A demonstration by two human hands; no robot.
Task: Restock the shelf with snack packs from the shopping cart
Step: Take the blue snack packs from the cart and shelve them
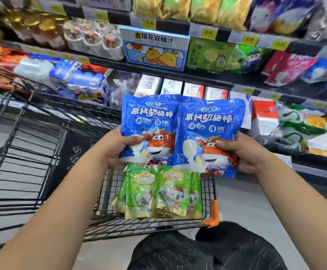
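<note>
Gripping one blue pack (149, 121) each, left hand (116, 149) and right hand (246, 152) hold them over the cart (32, 164), facing the shelf (188, 78) at twelve o'clock. Neither is shelved yet, and green packs (158, 191) wait in the cart at six o'clock

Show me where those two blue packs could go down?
The roomiest bare spot is the shopping cart's big wire basket, left of the black flap. A bare strip of wire also runs in front of the green packs, beside the orange corner. The shelf is crowded: milk cartons stand side by side behind the blue packs, with no gap showing.
</note>
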